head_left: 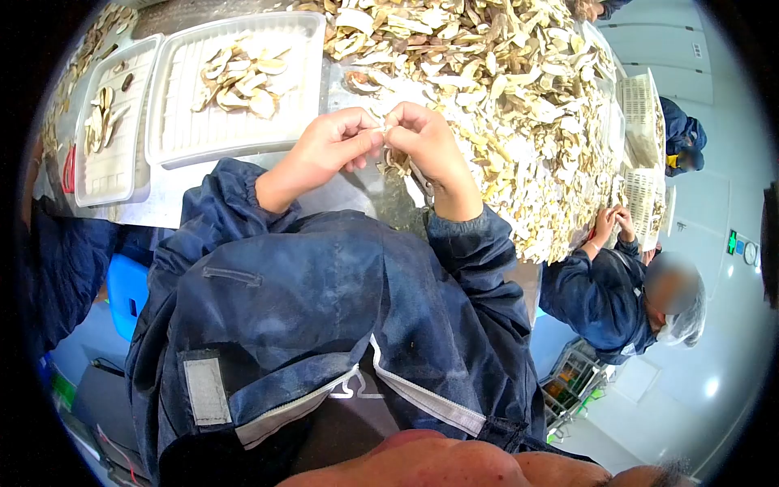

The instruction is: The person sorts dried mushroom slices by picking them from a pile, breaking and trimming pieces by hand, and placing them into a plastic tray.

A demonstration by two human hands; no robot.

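Observation:
My left hand [337, 146] and my right hand [422, 146] meet fingertip to fingertip above the table's near edge. Both are closed in a pinch; a tiny pale bit shows between the fingertips, too small to name. Just beyond and to the right spreads a large heap of dried, pale and brown mushroom slices [487, 89]. Left of my hands lies a white tray [174, 122] with a small pile of slices [239, 81] in it.
A narrower white tray [126, 166] with a few slices stands farther left, beside a red object [68, 169]. At the right, a co-worker [600, 292] has both hands at the heap's edge, near white baskets [643, 191]. Another person [682, 134] is farther back. A blue stool [126, 296] stands lower left.

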